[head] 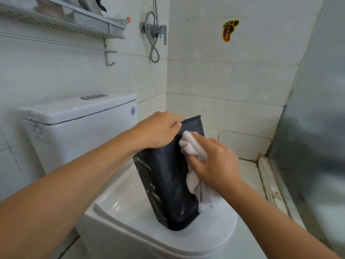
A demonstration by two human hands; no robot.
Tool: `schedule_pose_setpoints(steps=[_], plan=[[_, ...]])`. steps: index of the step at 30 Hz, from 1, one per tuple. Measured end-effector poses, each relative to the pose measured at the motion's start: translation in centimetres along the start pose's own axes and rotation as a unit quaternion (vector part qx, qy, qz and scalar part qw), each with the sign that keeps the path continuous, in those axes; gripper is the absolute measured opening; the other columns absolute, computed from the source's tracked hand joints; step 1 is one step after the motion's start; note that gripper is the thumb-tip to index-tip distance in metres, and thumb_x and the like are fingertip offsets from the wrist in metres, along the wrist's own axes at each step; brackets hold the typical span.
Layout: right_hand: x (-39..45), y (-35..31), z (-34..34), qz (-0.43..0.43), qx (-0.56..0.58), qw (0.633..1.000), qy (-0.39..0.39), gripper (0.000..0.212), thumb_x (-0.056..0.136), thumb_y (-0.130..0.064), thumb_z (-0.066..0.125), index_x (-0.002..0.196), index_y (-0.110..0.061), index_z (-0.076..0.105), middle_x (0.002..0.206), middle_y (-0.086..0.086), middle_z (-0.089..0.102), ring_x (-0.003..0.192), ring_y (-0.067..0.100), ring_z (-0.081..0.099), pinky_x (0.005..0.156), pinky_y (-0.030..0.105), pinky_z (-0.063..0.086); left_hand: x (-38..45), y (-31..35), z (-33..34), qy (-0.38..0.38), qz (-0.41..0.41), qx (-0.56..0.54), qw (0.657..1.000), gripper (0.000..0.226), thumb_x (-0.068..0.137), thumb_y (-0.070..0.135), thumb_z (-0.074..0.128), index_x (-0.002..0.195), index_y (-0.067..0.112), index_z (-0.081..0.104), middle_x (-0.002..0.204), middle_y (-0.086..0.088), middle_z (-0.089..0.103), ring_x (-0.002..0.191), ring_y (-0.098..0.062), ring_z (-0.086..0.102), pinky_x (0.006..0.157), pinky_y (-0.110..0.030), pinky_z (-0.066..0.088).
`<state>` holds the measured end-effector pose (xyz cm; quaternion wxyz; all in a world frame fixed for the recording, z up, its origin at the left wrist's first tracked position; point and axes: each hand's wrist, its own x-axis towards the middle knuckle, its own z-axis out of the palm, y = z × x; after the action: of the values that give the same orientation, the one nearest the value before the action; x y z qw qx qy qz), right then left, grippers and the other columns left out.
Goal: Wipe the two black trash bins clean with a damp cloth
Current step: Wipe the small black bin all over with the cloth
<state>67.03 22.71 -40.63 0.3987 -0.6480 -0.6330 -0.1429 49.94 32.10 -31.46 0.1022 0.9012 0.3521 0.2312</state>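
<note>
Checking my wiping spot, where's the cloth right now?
Head view, right of centre: the cloth is in the right hand, against the black bin on the toilet lid.

A white toilet with its lid (130, 212) closed stood at lower centre, its cistern (80, 126) behind it carrying a chrome flush button (94, 96). A perforated grey wall shelf (61, 21) hung at upper left above a towel rail (56, 43). A shower valve (155, 28) with looped hose was mounted near the corner. A foot-shaped sticker (230, 30), apparently a slip warning, was fixed to the tiled wall (233, 81).
</note>
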Motion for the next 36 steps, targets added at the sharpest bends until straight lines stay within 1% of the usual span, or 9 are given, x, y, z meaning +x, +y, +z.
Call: schedule_pose_setpoints(steps=[3, 9, 12, 15, 19, 22, 24, 32, 36], plan=[[0.9, 1.8, -0.1, 0.095, -0.003, 0.995, 0.005, 0.024, 0.095, -0.056, 0.054, 0.118, -0.049, 0.058, 0.081, -0.009, 0.064, 0.072, 0.016, 0.063, 0.061, 0.036, 0.051, 0.3, 0.9, -0.3, -0.057, -0.037, -0.058, 0.996, 0.031, 0.105, 0.028, 0.038, 0.089, 0.006, 0.054, 0.077, -0.009, 0.055, 0.073, -0.019, 0.046, 0.071, -0.037, 0.038], [0.3, 1.9, -0.3, 0.097, 0.027, 0.995, 0.005, 0.031, 0.096, -0.062, 0.053, 0.125, -0.052, 0.056, 0.083, -0.012, 0.066, 0.075, 0.010, 0.063, 0.067, 0.039, 0.055, -0.2, 0.0, -1.7, -0.110, -0.075, -0.223, 0.966, 0.037, 0.109, 0.026, 0.039, 0.114, 0.015, 0.074, 0.118, 0.001, 0.074, 0.107, -0.021, 0.070, 0.097, -0.036, 0.055], [-0.2, 1.4, -0.4, 0.091, 0.026, 0.995, -0.011, 0.048, 0.095, -0.071, 0.034, 0.136, -0.051, 0.048, 0.093, -0.012, 0.064, 0.082, 0.012, 0.061, 0.071, 0.038, 0.053, -0.8, -0.1, -1.8, -0.110, -0.048, -0.224, 0.967, 0.040, 0.108, 0.020, 0.038, 0.121, 0.027, 0.075, 0.123, 0.003, 0.074, 0.118, -0.020, 0.068, 0.106, -0.039, 0.053], [-0.7, 0.7, -0.2, 0.098, 0.062, 0.993, -0.030, 0.047, 0.103, -0.056, 0.020, 0.143, -0.050, 0.043, 0.103, -0.005, 0.061, 0.089, 0.013, 0.057, 0.076, 0.038, 0.048, -0.9, -0.1, -1.6, -0.096, -0.053, -0.225, 0.968, 0.043, 0.106, 0.015, 0.039, 0.122, 0.030, 0.076, 0.121, 0.004, 0.076, 0.115, -0.021, 0.069, 0.106, -0.042, 0.053], [-0.6, 1.2, -0.4, 0.174, 0.176, 0.968, -0.048, 0.056, 0.101, -0.051, 0.056, 0.153, -0.046, 0.038, 0.124, -0.015, 0.056, 0.110, 0.009, 0.055, 0.094, 0.036, 0.047, -1.2, 0.0, -1.5, -0.100, -0.061, -0.235, 0.965, 0.046, 0.106, 0.013, 0.040, 0.121, 0.034, 0.078, 0.120, 0.002, 0.077, 0.112, -0.022, 0.072, 0.103, -0.039, 0.056], [0.0, 1.9, -0.9, 0.260, 0.248, 0.931, -0.060, 0.062, 0.087, -0.054, 0.076, 0.138, -0.026, 0.052, 0.112, -0.016, 0.062, 0.106, 0.013, 0.064, 0.090, 0.038, 0.054, -1.4, 0.2, -1.5, -0.102, -0.058, -0.243, 0.963, 0.047, 0.105, 0.012, 0.040, 0.120, 0.034, 0.078, 0.123, -0.001, 0.076, 0.116, -0.025, 0.071, 0.108, -0.045, 0.053], [0.3, 2.2, -1.1, 0.248, 0.224, 0.939, -0.081, 0.052, 0.085, -0.057, 0.077, 0.122, -0.025, 0.058, 0.105, -0.013, 0.066, 0.097, 0.012, 0.067, 0.082, 0.037, 0.057, -1.3, 0.2, -1.4, -0.103, -0.055, -0.248, 0.962, 0.047, 0.105, 0.012, 0.039, 0.122, 0.033, 0.078, 0.125, -0.002, 0.076, 0.116, -0.027, 0.070, 0.109, -0.048, 0.052], [-0.5, 1.2, 0.2, 0.169, 0.147, 0.974, -0.045, 0.052, 0.084, -0.059, 0.072, 0.124, -0.039, 0.047, 0.110, -0.010, 0.056, 0.097, 0.012, 0.058, 0.081, 0.035, 0.051, -1.4, -0.5, -1.5, -0.115, -0.028, -0.306, 0.945, 0.047, 0.095, 0.025, 0.040, 0.121, 0.025, 0.079, 0.120, -0.016, 0.076, 0.117, -0.044, 0.067, 0.106, -0.056, 0.050], [-1.5, -0.4, 0.7, 0.127, 0.089, 0.988, -0.013, 0.048, 0.089, -0.056, 0.066, 0.123, -0.032, 0.042, 0.107, -0.005, 0.047, 0.095, 0.019, 0.051, 0.078, 0.035, 0.049, -1.4, -0.8, -1.5, -0.081, -0.016, -0.302, 0.950, 0.055, 0.081, 0.019, 0.038, 0.115, 0.022, 0.082, 0.116, -0.013, 0.078, 0.109, -0.032, 0.072, 0.104, -0.055, 0.050]])
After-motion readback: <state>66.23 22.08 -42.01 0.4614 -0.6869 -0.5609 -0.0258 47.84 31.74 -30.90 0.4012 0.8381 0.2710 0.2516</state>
